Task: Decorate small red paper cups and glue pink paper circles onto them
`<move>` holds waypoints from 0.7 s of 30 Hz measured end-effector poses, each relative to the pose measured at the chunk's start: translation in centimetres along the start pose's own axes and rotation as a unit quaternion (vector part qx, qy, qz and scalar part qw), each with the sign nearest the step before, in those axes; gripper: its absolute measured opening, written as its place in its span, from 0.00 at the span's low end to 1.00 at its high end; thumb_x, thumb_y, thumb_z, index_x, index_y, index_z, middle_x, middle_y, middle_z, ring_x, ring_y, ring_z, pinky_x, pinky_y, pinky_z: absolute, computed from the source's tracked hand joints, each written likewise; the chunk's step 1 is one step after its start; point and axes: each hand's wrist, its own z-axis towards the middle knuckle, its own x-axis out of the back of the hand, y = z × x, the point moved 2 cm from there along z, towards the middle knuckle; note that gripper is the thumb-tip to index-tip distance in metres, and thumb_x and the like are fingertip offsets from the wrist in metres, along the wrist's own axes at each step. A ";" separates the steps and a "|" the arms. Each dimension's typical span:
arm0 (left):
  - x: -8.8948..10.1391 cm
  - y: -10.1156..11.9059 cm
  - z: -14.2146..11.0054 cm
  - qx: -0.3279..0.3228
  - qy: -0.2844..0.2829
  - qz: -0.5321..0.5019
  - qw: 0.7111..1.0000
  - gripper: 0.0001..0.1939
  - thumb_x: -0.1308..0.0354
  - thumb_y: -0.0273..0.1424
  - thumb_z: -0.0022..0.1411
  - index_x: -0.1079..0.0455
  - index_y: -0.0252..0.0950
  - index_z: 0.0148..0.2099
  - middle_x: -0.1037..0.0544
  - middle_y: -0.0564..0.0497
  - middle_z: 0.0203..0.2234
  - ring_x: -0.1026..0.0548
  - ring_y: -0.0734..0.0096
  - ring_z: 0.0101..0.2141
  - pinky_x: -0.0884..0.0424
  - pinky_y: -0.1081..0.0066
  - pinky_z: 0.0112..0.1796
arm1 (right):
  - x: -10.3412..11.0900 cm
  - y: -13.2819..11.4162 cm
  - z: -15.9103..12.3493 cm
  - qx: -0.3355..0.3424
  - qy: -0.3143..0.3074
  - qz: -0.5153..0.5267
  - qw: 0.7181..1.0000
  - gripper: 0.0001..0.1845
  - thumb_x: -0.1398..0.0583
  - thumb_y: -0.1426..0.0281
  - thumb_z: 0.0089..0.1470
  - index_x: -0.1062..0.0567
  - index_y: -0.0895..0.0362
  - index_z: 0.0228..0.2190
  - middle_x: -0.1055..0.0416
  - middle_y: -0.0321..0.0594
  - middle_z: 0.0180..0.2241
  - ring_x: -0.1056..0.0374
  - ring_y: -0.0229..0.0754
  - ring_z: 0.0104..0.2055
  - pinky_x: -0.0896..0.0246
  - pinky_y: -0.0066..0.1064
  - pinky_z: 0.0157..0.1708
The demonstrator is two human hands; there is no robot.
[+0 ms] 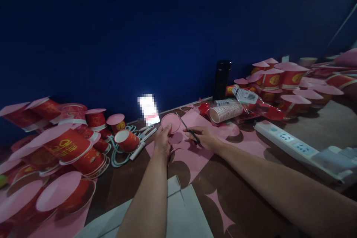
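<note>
Fingers of the left hand (162,142) are clamped on a pink disc (169,120) at its near edge, the thumb lying over its face. Those of the right hand (205,137) are closed around the scissors (193,134), just right of the disc. The scissors' long axis slants away and leftward from the right fingers, so the tip comes up beside the disc's right edge; whether it touches, or how far the blades are parted, I cannot tell. The disc lies left of and slightly beyond the right fingers, with the left hand the nearer. Beneath both hands, a pink sheet (195,156) with round gaps in its edges spreads over the worktop (242,204). A cup (127,141) lies tipped to the left; a stack of cups (226,112) lies on its side to the right, near a flask (222,80).
</note>
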 end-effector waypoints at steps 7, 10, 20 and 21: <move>0.0 -0.1 0.2 -0.005 -0.006 -0.002 1.000 0.18 0.31 0.35 0.43 0.29 0.33 0.36 0.24 0.52 0.24 0.27 0.72 0.23 0.32 0.71 0.29 | -0.1 0.3 0.1 0.017 0.006 0.005 1.000 0.31 0.32 0.56 0.40 0.22 0.62 0.44 0.29 0.36 0.22 0.41 0.29 0.17 0.52 0.22 0.14; 0.1 -0.1 0.3 -0.007 0.008 -0.001 1.000 0.19 0.30 0.35 0.42 0.29 0.33 0.36 0.24 0.52 0.24 0.27 0.73 0.23 0.34 0.72 0.27 | 0.0 0.4 0.1 0.016 0.008 -0.006 1.000 0.31 0.32 0.57 0.41 0.22 0.62 0.44 0.28 0.37 0.22 0.41 0.29 0.17 0.52 0.22 0.13; 0.1 0.0 0.4 -0.018 0.038 -0.001 0.999 0.19 0.30 0.35 0.39 0.30 0.32 0.32 0.26 0.54 0.22 0.30 0.76 0.22 0.37 0.74 0.25 | -0.1 0.4 0.1 0.020 0.005 -0.006 1.000 0.32 0.32 0.56 0.40 0.23 0.63 0.45 0.31 0.35 0.21 0.43 0.28 0.16 0.53 0.21 0.11; 0.1 0.0 0.4 -0.016 0.040 -0.001 0.999 0.19 0.30 0.35 0.38 0.30 0.32 0.32 0.27 0.54 0.22 0.30 0.76 0.21 0.37 0.74 0.25 | -0.1 0.3 0.1 0.018 0.005 -0.004 1.000 0.32 0.32 0.56 0.40 0.23 0.63 0.45 0.31 0.34 0.20 0.43 0.28 0.16 0.53 0.21 0.11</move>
